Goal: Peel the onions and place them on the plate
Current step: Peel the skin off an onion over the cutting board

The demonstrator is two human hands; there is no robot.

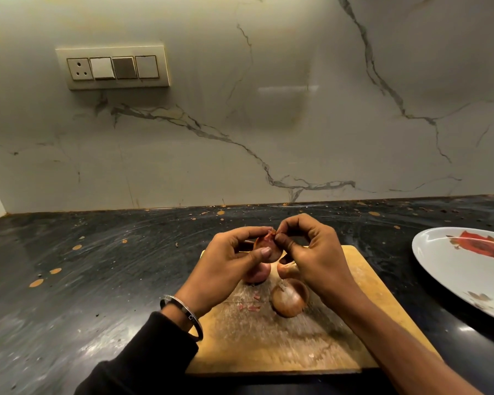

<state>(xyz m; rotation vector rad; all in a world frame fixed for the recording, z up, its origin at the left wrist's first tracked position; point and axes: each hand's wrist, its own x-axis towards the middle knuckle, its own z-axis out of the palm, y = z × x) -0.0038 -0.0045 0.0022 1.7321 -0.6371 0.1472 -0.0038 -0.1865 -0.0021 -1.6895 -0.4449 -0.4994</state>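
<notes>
Bare dark tabletop [83, 266] stretches wide to the left of the cutting board [268, 346], open to the marble wall [240, 138]; three onions [290, 299] crowd the board's far half, its near half open but for small peel scraps [250, 307]; between board and plate [439, 266] at right runs a bare strip of tabletop.

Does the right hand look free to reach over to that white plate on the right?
Probably not yet. The right hand is pinching skin at the top of the onion that the left hand holds. The counter between it and the plate looks bare, so only the peeling keeps it busy.
</notes>
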